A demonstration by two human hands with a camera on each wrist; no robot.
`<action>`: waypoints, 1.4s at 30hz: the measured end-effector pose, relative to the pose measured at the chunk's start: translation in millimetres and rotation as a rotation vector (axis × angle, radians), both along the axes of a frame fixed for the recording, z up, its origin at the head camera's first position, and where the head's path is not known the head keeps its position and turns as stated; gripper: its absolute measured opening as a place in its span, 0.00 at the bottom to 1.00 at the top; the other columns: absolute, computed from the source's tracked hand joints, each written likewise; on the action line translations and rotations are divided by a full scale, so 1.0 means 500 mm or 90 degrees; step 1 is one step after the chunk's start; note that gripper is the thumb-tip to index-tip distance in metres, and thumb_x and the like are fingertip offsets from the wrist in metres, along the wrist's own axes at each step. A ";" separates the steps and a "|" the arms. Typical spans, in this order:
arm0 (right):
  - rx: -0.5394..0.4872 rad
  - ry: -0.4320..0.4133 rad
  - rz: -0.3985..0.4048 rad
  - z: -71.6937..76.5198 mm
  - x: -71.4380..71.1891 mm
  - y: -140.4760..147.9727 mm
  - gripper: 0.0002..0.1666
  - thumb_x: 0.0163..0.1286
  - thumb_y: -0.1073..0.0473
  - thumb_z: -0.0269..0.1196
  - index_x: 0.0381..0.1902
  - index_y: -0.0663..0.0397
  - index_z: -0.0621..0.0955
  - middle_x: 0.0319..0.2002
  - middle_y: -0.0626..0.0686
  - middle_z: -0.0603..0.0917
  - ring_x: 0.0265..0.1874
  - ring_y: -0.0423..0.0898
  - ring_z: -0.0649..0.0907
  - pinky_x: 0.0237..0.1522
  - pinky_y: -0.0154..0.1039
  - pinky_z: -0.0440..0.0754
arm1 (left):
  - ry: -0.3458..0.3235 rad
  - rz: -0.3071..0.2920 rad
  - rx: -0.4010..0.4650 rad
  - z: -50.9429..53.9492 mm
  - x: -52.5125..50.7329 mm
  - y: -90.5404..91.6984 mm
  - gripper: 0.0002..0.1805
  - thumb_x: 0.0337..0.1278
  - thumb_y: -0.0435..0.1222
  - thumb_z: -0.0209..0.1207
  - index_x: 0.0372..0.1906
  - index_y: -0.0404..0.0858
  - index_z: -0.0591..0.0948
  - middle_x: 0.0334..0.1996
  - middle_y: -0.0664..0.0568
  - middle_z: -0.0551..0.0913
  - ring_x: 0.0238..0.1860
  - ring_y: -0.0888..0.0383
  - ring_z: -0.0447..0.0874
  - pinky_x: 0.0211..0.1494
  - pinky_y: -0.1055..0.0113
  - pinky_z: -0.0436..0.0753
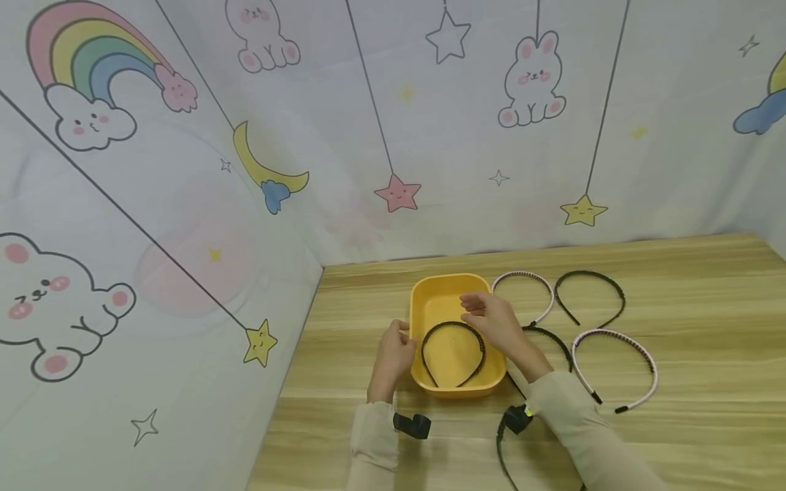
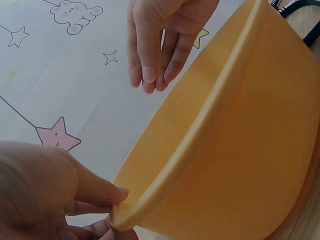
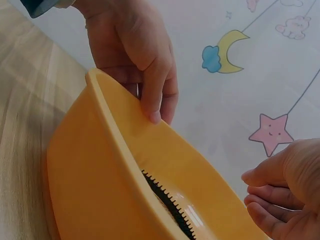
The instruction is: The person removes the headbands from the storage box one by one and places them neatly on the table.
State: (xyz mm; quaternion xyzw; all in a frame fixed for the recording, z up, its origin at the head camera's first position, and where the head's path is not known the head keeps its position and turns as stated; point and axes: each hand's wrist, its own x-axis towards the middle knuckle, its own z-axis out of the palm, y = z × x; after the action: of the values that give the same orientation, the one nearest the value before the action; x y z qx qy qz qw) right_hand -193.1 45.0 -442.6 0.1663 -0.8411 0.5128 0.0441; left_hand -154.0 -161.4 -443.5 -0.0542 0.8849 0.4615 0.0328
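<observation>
A yellow plastic basin (image 1: 451, 393) stands on the table, with a black toothed headband (image 3: 170, 202) lying inside it. At the basin's left side, my left hand (image 1: 393, 358) pinches the rim, thumb (image 2: 112, 192) on the inside and fingers beneath the edge. My right hand (image 1: 499, 326) hovers over the basin's right side, its fingers loosely bent and nothing between them. In the right wrist view, those fingers (image 3: 270, 210) are apart from the basin wall.
Several headbands lie right of the basin: a pink one (image 1: 522, 273) and a black one (image 1: 589, 273) behind, another pink one (image 1: 652, 374) in front. A black headband (image 1: 555, 337) is partly covered by the right arm; another (image 1: 501, 453) lies near the front. A patterned cloth wall (image 1: 344, 136) borders the table.
</observation>
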 end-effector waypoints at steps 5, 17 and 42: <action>0.021 -0.051 0.000 -0.005 -0.013 -0.021 0.22 0.64 0.67 0.63 0.56 0.66 0.75 0.50 0.62 0.81 0.49 0.57 0.82 0.52 0.48 0.80 | -0.003 -0.002 -0.001 -0.003 -0.004 -0.001 0.18 0.65 0.29 0.52 0.58 0.29 0.70 0.39 0.41 0.78 0.35 0.52 0.78 0.34 0.64 0.79; 0.076 -0.102 -0.020 -0.026 -0.038 -0.046 0.22 0.65 0.64 0.62 0.56 0.66 0.75 0.50 0.61 0.81 0.49 0.55 0.81 0.53 0.48 0.78 | -0.009 0.001 0.004 -0.006 -0.002 -0.003 0.18 0.65 0.30 0.53 0.58 0.30 0.70 0.37 0.43 0.78 0.32 0.54 0.77 0.32 0.64 0.78; 0.214 -0.131 -0.010 -0.045 -0.055 -0.056 0.18 0.65 0.65 0.61 0.51 0.68 0.76 0.47 0.62 0.82 0.47 0.56 0.81 0.48 0.48 0.80 | 0.004 0.008 0.007 -0.008 -0.004 -0.004 0.16 0.64 0.30 0.54 0.55 0.30 0.72 0.35 0.42 0.79 0.31 0.53 0.78 0.31 0.64 0.78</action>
State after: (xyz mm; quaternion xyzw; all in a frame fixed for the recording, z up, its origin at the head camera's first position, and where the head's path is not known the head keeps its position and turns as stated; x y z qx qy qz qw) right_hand -220.4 17.0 -465.2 0.1115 -0.9163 0.3788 -0.0666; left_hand -156.0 -163.5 -447.6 -0.0582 0.8820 0.4668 0.0270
